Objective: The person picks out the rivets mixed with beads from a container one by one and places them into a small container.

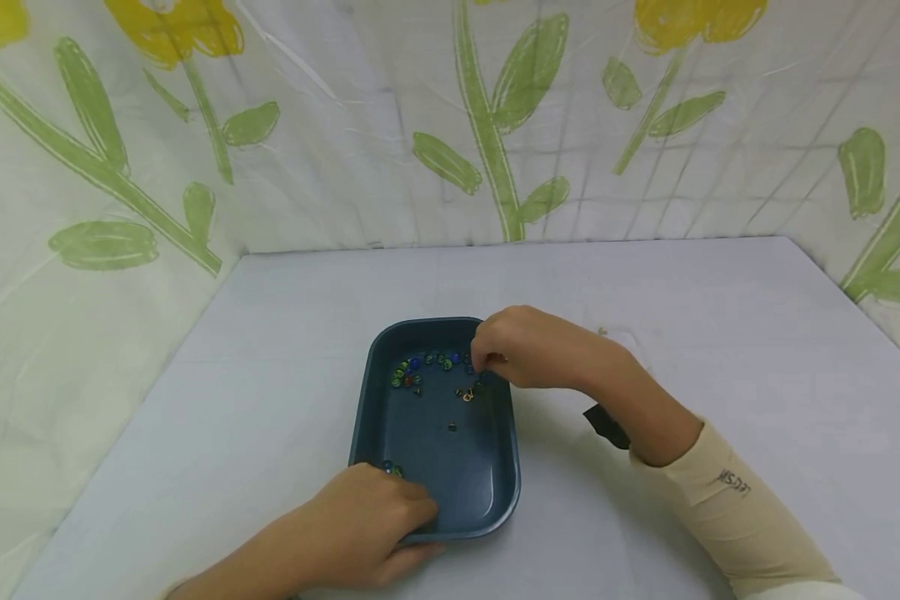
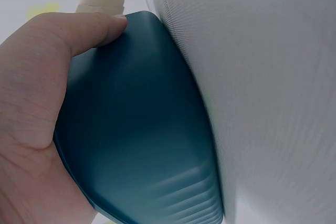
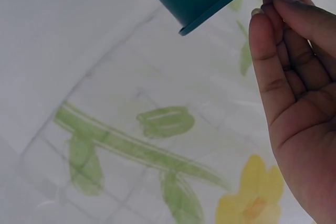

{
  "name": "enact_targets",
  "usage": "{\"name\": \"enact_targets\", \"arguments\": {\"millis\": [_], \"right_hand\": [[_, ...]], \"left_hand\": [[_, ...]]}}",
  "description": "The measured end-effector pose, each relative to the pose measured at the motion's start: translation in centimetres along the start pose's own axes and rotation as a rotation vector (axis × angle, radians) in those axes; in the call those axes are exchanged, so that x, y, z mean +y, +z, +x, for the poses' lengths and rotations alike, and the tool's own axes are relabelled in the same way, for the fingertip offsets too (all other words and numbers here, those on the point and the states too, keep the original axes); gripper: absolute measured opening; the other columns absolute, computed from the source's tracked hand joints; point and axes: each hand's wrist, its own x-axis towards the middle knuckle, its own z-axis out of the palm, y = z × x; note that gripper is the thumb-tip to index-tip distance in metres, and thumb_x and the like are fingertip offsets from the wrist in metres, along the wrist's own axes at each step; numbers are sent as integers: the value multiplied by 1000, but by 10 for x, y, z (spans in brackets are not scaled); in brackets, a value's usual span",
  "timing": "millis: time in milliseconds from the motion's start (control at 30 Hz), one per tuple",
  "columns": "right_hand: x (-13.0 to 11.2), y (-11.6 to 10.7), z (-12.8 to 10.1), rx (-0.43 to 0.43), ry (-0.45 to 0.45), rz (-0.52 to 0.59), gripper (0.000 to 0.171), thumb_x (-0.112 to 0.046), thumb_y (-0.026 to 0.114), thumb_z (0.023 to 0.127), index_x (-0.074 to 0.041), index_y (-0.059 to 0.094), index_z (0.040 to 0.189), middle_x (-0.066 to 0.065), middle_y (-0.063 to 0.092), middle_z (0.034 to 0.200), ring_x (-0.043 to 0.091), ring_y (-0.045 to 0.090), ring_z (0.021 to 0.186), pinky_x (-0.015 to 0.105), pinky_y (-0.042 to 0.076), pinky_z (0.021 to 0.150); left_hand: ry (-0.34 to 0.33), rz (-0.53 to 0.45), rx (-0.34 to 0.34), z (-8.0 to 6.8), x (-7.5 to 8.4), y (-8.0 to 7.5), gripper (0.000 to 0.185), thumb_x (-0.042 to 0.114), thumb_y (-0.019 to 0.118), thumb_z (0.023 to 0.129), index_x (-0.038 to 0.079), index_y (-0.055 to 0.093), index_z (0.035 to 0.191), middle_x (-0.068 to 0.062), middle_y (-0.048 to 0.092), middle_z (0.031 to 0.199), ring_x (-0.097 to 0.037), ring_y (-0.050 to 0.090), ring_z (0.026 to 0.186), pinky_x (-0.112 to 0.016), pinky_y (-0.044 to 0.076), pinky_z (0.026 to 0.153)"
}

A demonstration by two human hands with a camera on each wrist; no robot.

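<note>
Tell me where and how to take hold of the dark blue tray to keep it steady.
Grip the dark blue rectangular plastic tray at its near left corner, coming from the near side, where the left hand already holds it. The raised rim and rounded wall give fingers purchase. That probably keeps clear of the small coloured beads at the far end, where the right hand works.

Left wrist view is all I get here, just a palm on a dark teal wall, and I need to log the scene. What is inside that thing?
Observer: The tray holds small coloured beads, mostly clustered at its far end.
Operator: Where is the other hand?
Observer: The right hand is over the tray's far right corner, fingertips pointing down near the beads.
Operator: Is it holding a bead?
Observer: Cannot tell; its fingertips are pressed together, but nothing shows between them.
Operator: And my hand's grip?
Observer: The left hand grips the tray's near rim.
</note>
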Motion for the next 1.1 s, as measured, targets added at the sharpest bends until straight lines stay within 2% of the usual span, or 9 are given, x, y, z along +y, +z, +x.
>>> {"name": "enact_targets", "arguments": {"millis": [533, 1100], "right_hand": [[6, -1, -2, 9, -6, -1, 23, 13, 63, 86, -6, 75, 83, 3, 72, 84, 15, 67, 80, 28, 53, 74], [8, -2, -3, -27, 59, -4, 25, 14, 60, 85, -5, 75, 83, 3, 71, 84, 15, 66, 79, 29, 53, 72]], "left_hand": [[-3, -2, 0, 0, 0, 0, 33, 40, 61, 98, 23, 57, 71, 21, 38, 62, 7, 27, 49, -12, 23, 45], [-11, -3, -6, 0, 1, 0, 31, 40, 61, 98, 22, 59, 73, 21, 39, 62, 7, 28, 49, -12, 23, 45]]}}
